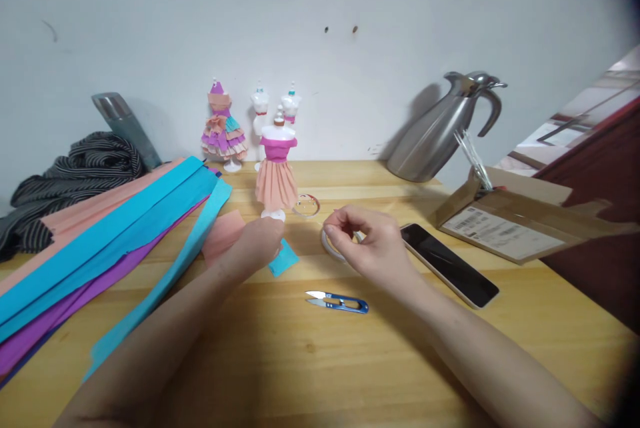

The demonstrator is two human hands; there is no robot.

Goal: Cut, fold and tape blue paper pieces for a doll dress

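Holding the bare left hand [263, 240] low with fingers curled nearly closed, over the left part of a small turquoise crepe-paper square [284, 259] on the pale wooden desk [310, 368]; hiding the fingertips, so leaving it impossible to tell whether this grip is pinching the paper, perhaps to steady it. Holding the bare right hand [373, 241] with thumb and forefinger almost meeting above a white ring-shaped tape roll [334, 253], probably for easy reach; not showing whether anything thin is lying between the tips. Having blue-handled metal snips [337, 302] lying between the forearms, nearer the front edge, likely for quick pick-up. Standing just behind the left hand, a white mannequin in magenta bodice and pleated peach skirt [277, 178], presumably upright to spare the pleats. Lying lengthwise toward the left edge, long turquoise, purple and peach paper strips [125, 215]; lying toward the right edge, a black-screened phone [450, 265], seemingly out of the way.
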